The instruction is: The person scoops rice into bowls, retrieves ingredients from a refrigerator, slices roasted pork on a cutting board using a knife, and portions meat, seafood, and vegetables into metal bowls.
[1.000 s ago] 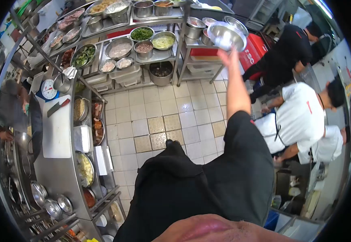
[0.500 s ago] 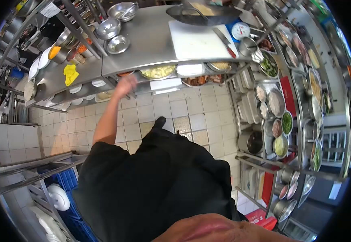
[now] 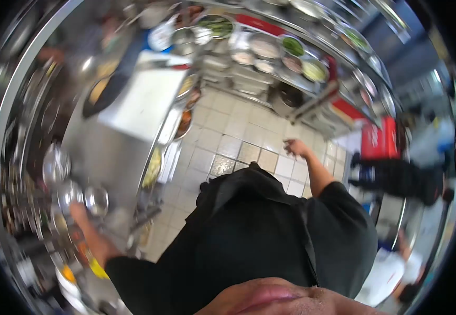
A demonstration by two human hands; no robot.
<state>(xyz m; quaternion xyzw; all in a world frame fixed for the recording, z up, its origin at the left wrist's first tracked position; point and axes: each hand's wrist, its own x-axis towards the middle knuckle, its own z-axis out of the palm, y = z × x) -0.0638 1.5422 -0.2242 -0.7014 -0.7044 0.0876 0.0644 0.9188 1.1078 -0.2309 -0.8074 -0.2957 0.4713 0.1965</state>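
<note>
My left hand, smeared by motion, reaches over the steel counter to the near side of a small metal bowl. It overlaps the bowl's rim; whether its fingers grip it I cannot make out. Close beside are another small metal bowl and a larger metal bowl. My right hand hangs over the tiled floor on the right, fingers loosely bent and apart, holding nothing.
On the steel counter lie a white cutting board, a red-handled knife and a dark wok. Food pans line the rack at the back, including chopped greens. Another person in dark clothes stands at right, near a red box.
My view has swung to the right. The left hand has gone from the counter's front edge to the metal bowls on top. My right hand has come into view.
</note>
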